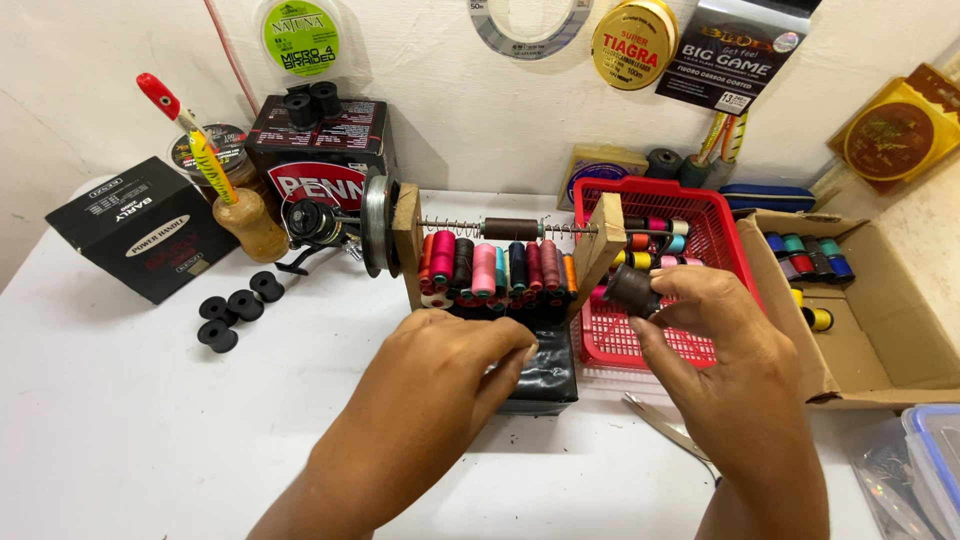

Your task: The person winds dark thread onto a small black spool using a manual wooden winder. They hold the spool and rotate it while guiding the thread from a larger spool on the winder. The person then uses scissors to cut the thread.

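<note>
The right hand (725, 345), in the lower right of the frame, pinches a dark brown thread spool (632, 288) between thumb and fingertips, holding it just right of centre, in front of the wooden upright of the winding jig (600, 250). The left hand (455, 365), lower centre, curls its fingers down onto the black block (545, 375) at the foot of the jig; its fingertips are turned away from the camera, so whether it grips something small there cannot be told.

Behind the hands, a row of coloured thread spools (495, 268) sits between the jig's two wooden uprights, under a thin sprung rod carrying another brown spool (510, 229). At the jig's left end a fishing reel (315, 225) is coupled to a clear line spool.

To the right stands a red plastic basket (700, 215) with more spools, and beyond it an open cardboard box (880, 340) holding blue, green and yellow ones. Scissors (665, 425) lie on the white table (150, 420) just under the right wrist. At centre left lie four empty black bobbins (235, 310), with a black carton (140, 235) and a small brown bottle (250, 225) behind them. Packets and spools of fishing line hang on the wall along the top.
</note>
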